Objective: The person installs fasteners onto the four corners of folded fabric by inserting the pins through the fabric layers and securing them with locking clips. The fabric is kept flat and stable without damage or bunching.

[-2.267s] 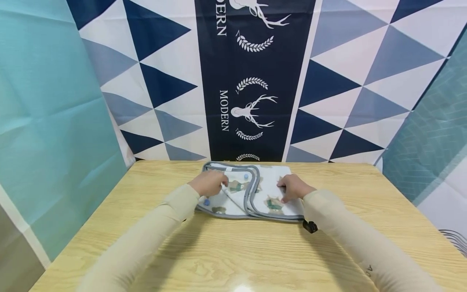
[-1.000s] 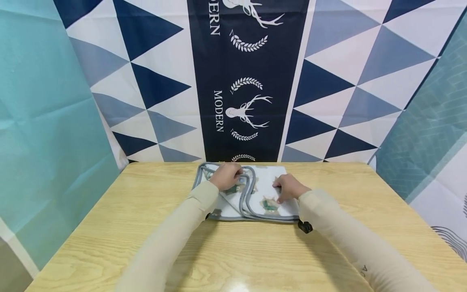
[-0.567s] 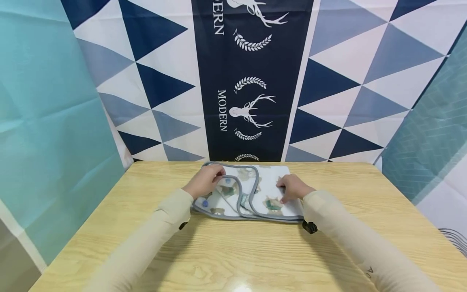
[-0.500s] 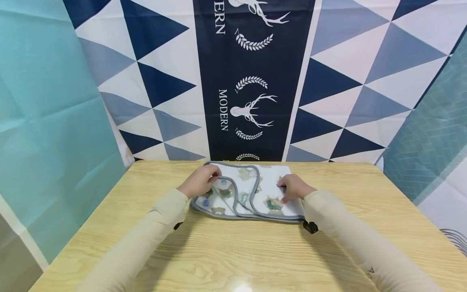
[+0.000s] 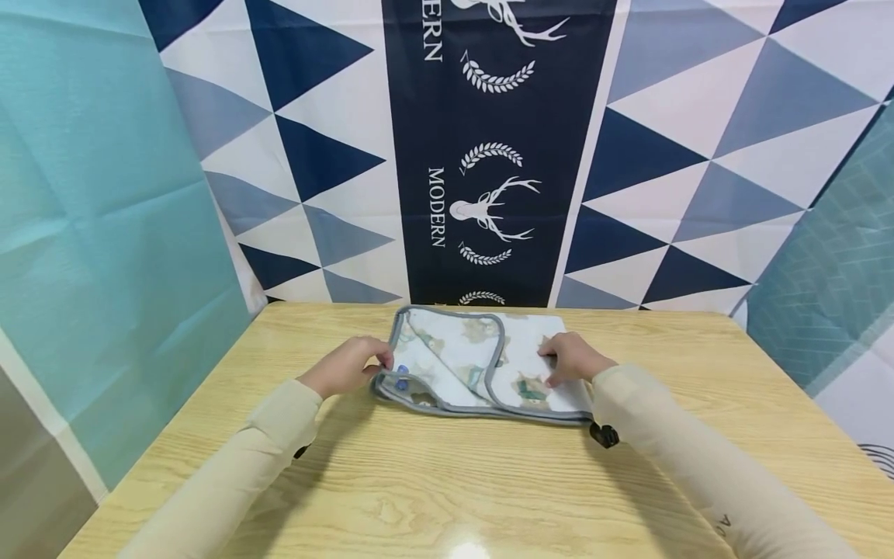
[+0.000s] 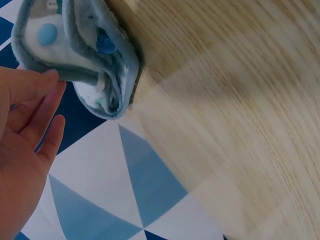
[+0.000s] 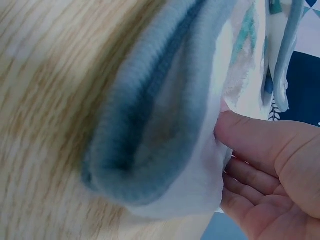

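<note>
A folded white fleecy cloth (image 5: 447, 353) with a brown-bear print, grey edging and blue snap buttons lies near the table's back edge. At its left end, my left hand (image 5: 351, 365) pinches the grey edge of a turned-back flap. The left wrist view shows thumb and finger on that edging (image 6: 80, 75), beside a light blue snap (image 6: 47, 34); a darker blue snap (image 6: 106, 44) sits inside the fold. My right hand (image 5: 573, 359) rests on the cloth's right part, thumb and forefinger apart. Close up, its thumb (image 7: 240, 132) presses the fabric beside a thick rolled grey edge (image 7: 150, 185).
The cloth lies on a light wood-grain table (image 5: 447, 481). Behind it hangs a fabric backdrop (image 5: 496, 155) with triangles and white deer heads on navy. A turquoise sheet (image 5: 105, 194) hangs on the left, and another pale teal sheet (image 5: 838, 272) on the right.
My left hand has moved left and toward the front, drawing the upper flap back from the cloth's middle to its left end. The right hand stays on the cloth.
</note>
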The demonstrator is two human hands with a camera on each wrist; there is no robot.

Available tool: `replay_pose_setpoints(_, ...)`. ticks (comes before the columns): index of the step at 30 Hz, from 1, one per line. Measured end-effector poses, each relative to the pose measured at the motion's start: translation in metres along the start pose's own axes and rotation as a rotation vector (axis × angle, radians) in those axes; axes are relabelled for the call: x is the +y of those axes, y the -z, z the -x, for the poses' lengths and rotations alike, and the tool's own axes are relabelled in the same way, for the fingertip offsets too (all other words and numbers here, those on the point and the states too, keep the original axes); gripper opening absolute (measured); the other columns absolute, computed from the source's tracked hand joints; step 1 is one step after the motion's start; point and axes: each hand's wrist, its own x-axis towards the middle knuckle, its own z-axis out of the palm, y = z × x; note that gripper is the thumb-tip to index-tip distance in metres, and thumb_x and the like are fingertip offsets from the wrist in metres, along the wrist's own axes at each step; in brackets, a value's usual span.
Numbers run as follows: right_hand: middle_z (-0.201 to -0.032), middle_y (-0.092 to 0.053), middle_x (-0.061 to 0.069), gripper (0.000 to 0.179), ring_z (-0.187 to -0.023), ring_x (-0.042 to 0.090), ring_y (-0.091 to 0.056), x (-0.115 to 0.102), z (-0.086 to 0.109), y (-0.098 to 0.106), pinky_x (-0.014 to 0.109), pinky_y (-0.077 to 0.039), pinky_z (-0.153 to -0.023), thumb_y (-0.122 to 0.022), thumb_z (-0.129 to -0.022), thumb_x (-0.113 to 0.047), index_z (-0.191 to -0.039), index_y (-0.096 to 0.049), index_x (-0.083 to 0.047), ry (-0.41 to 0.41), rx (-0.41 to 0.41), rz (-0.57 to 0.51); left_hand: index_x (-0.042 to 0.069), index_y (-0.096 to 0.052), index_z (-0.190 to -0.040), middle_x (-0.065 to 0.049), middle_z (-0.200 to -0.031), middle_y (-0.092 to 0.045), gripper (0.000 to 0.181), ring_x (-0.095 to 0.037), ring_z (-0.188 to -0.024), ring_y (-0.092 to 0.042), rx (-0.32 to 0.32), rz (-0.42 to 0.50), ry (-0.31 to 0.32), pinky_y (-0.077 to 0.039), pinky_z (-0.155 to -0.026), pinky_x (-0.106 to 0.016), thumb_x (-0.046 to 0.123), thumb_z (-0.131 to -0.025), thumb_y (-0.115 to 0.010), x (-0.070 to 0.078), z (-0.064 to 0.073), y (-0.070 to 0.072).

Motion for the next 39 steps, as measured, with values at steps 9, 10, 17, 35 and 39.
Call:
replay_pose_setpoints(9, -0.121, -0.064, 0.024, 0.06, -0.115, 0.04, -0.058, 0.007, 0.006, 0.004, 0.047, -0.046, -0.102, -0.086, -0.066, -0.011, -0.12, -0.064, 0.004, 0.001, 0.007, 0.017, 0.003, -0.07, -0.094, -0.01, -0.097, -0.072, 0.045, -0.026, -0.098, -0.066, -0.064, 0.033, 0.084, -0.056, -0.085, -0.036, -0.023, -0.074, -0.04, 0.013, -0.032, -0.005)
replay_pose_setpoints(10, -0.122, -0.063, 0.024, 0.06, -0.116, 0.04, -0.057, 0.007, 0.006, 0.004, 0.048, -0.046, -0.103, -0.086, -0.067, -0.01, -0.12, -0.064, 0.003, -0.003, 0.008, 0.016, 0.002, -0.07, -0.098, -0.011, -0.1, -0.071, 0.042, -0.026, -0.099, -0.066, -0.058, 0.024, 0.081, -0.055, -0.087, -0.037, -0.022, -0.077, -0.042, 0.015, -0.04, -0.005)
replay_pose_setpoints(17, -0.124, -0.063, 0.023, 0.059, -0.117, 0.038, -0.057, 0.002, 0.002, 0.006, 0.046, -0.046, -0.104, -0.086, -0.068, -0.01, -0.121, -0.064, 0.001, -0.026, 0.0, 0.023, 0.001, -0.063, -0.119, -0.014, -0.121, -0.066, 0.031, -0.029, -0.111, -0.063, -0.064, -0.045, 0.072, -0.052, -0.097, -0.038, -0.005, -0.091, -0.052, 0.039, -0.104, -0.008)
replay_pose_setpoints(35, -0.121, -0.067, 0.014, 0.057, -0.104, 0.022, -0.059, -0.014, -0.01, 0.004, 0.038, -0.051, -0.099, -0.088, -0.063, -0.008, -0.116, -0.07, -0.006, -0.119, 0.006, -0.007, 0.011, -0.043, -0.144, -0.011, -0.148, -0.047, 0.044, -0.028, -0.14, -0.041, -0.055, -0.115, 0.254, -0.03, -0.118, -0.043, 0.011, -0.1, -0.041, 0.053, -0.182, -0.075)
replay_pose_setpoints(39, -0.123, -0.066, 0.013, 0.057, -0.104, 0.021, -0.059, -0.01, -0.009, 0.003, 0.038, -0.05, -0.099, -0.088, -0.063, -0.008, -0.117, -0.07, -0.007, -0.145, 0.0, -0.013, 0.012, -0.049, -0.14, -0.007, -0.142, -0.054, 0.041, -0.026, -0.137, -0.045, -0.025, -0.144, 0.252, -0.023, -0.12, -0.049, 0.01, -0.099, -0.045, 0.052, -0.188, -0.085)
